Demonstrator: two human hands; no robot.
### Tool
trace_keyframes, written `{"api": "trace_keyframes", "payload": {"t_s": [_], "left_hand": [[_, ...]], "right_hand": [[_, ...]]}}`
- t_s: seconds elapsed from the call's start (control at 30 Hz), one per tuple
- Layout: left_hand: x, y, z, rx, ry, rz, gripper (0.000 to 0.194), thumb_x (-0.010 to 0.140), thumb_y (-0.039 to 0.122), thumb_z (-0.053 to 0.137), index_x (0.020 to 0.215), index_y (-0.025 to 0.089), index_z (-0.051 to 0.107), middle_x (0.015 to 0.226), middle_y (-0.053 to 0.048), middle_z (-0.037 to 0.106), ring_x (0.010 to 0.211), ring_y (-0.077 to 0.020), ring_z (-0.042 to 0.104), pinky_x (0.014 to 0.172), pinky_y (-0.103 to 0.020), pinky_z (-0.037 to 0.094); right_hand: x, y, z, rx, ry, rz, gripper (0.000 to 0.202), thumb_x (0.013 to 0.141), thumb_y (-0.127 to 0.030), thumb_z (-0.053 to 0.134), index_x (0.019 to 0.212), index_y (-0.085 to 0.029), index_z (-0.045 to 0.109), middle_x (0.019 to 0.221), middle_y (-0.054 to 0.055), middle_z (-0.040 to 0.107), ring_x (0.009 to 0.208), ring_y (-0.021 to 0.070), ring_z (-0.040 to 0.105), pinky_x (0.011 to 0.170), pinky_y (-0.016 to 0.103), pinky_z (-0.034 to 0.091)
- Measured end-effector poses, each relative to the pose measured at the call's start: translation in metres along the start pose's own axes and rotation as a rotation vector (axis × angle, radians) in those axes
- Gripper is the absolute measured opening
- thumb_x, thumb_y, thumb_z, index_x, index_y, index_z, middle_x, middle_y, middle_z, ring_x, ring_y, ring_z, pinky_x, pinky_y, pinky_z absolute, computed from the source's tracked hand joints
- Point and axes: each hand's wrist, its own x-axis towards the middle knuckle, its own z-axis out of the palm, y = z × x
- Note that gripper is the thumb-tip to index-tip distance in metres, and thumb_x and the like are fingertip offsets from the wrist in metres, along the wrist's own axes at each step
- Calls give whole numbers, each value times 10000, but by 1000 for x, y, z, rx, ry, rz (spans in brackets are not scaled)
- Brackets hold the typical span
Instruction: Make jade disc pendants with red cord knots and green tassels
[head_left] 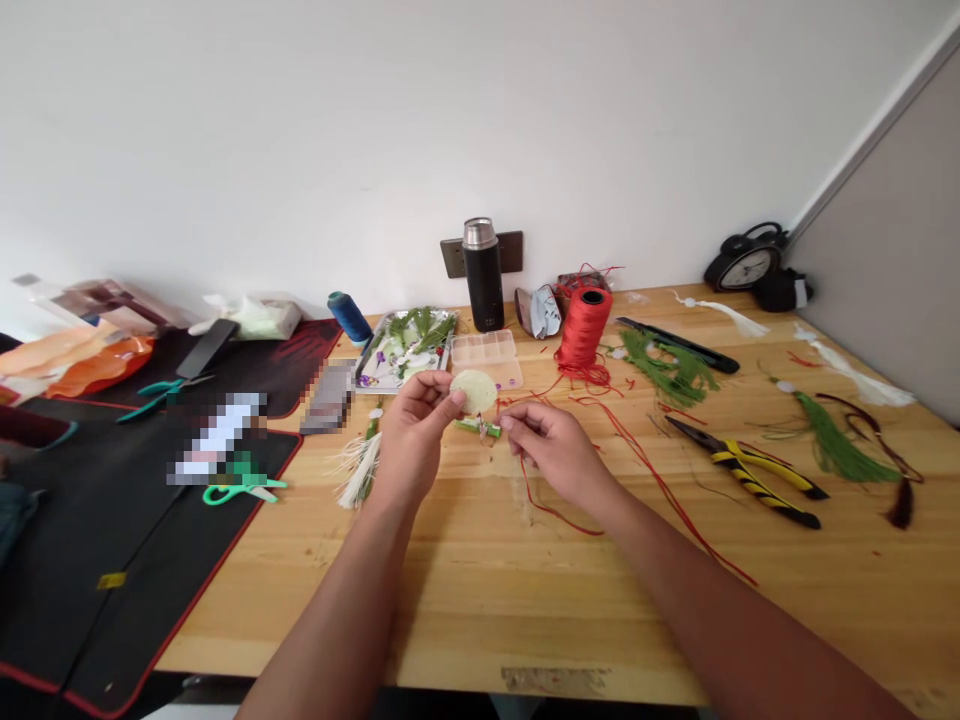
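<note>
My left hand (pixel 418 430) pinches a pale yellow-green round disc (pixel 475 392) between thumb and fingers, its flat face toward me. Close by on the right, my right hand (pixel 551 445) is closed in a pinch just below and beside the disc. A thin red cord (pixel 559 523) trails out from under the right hand onto the wooden table; the fingertips partly hide where it is gripped. Below the disc, between the hands, a small bright green piece (pixel 480 428) shows. A white and green tassel (pixel 360 470) lies left of my left wrist.
Behind the hands stand a red thread spool (pixel 585 330), a black flask (pixel 482 280), a clear compartment box (pixel 487 358) and a metal tray (pixel 386 375) of tassels. Yellow-black pliers (pixel 757 475) and green tassels (pixel 832 435) lie right. Green scissors (pixel 240 490) rest on the black mat (pixel 150 580).
</note>
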Motion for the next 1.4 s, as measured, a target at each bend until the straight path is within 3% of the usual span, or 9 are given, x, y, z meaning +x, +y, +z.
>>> {"api": "trace_keyframes", "payload": {"t_s": [0.3,0.6,0.7,0.83,1.0,1.23,1.4], "left_hand": [[2,-9,-7,108,-16,1,300,791,325,934,969,201,728,902,-15,717,793,-134,646,762,-260,543],[3,-9,-6,171,-1,-18,337,772,360,937,955,190,710,863,-13,699,773,-141,634,755,-270,532],[2,-8,-5,210,-23,-38,325,793,373,916,964,189,709,848,-9,675,759,-140,610,726,-263,515],[-1,-6,-4,290,-59,5,317,848,336,853,1123,229,735,848,12,622,734,-141,564,682,-259,484],[-5,-4,-3,489,-175,38,219,929,346,761,1113,243,819,865,-20,690,714,-162,548,659,-285,464],[-6,-4,-2,476,-241,65,252,936,384,786,1147,251,825,947,-47,737,796,-184,610,721,-306,504],[-5,-10,-5,461,-236,61,212,920,367,815,1090,241,798,808,-9,655,738,-168,566,679,-284,469]], "right_hand": [[1,-11,-7,137,25,-14,291,929,-434,716,1090,-193,733,799,8,699,526,112,561,515,279,453],[0,-21,-12,267,34,-32,419,897,-486,778,1193,-210,674,831,5,742,499,97,531,463,255,430],[-1,-24,-11,290,14,-41,449,892,-484,785,1221,-208,654,831,2,749,491,97,532,473,260,449],[-4,-27,-9,287,-23,-38,469,901,-464,780,1270,-214,635,828,1,756,494,101,541,485,263,448],[-6,-27,-7,287,-93,-32,467,911,-445,771,1294,-219,629,815,-5,749,501,103,538,496,266,462],[-4,-23,-7,292,-132,-39,417,918,-436,757,1263,-228,645,795,-12,736,492,101,531,486,261,455],[-5,-24,-7,292,-130,-49,402,920,-423,757,1253,-222,656,790,-12,734,499,100,533,488,257,453]]}}
